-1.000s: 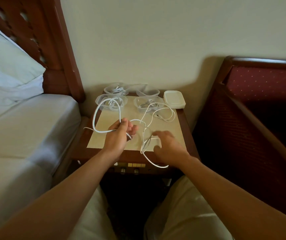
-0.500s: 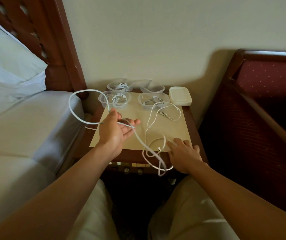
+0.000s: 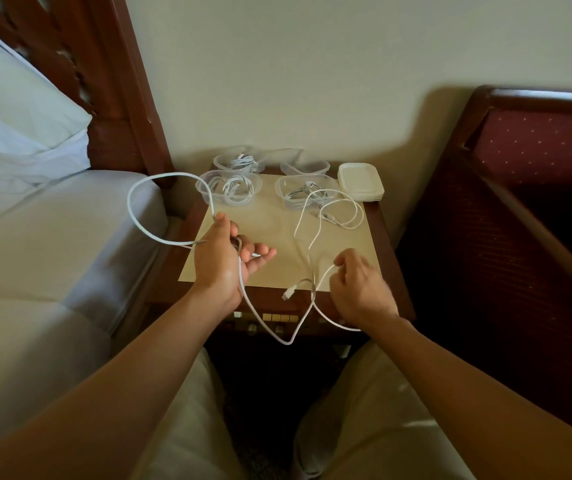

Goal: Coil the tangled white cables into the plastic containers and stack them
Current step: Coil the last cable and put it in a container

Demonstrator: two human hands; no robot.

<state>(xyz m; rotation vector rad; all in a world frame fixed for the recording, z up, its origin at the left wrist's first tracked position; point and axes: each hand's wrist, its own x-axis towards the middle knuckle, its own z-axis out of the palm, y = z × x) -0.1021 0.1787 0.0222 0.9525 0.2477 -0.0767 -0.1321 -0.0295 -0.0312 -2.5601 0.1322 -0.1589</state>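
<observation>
On my left, beside the bed [image 3: 52, 237], one big loop of the white cable [image 3: 132, 216] stands out past the edge of the nightstand [image 3: 386, 258], and both its ends come back into my left hand [image 3: 224, 261]. This hand grips the cable: the thumb presses it near the top, the strand crosses my palm, and the other fingers are only half curled under it. From the palm the cable falls down over the front edge of the nightstand, makes a low bend between my knees, and climbs again toward my right hand [image 3: 359, 289]. The right hand has its fingers curled, and I believe it pinches a small loop of the same cable, though the picture is a little blurred there. A white plug [image 3: 289, 292] lies on the tabletop between my two hands, nearer to the right one. Behind, the rest of the cable runs away from me in loose curves toward the right front container [image 3: 279, 187], so its free length lies mostly front to back, on the right side. I judge that the right hand must feed this slack to the left, where the coil is growing. At the back stand the other containers [image 3: 232, 187], some with coiled cables inside, and a stack of white lids [image 3: 360, 180] at the far right.
</observation>
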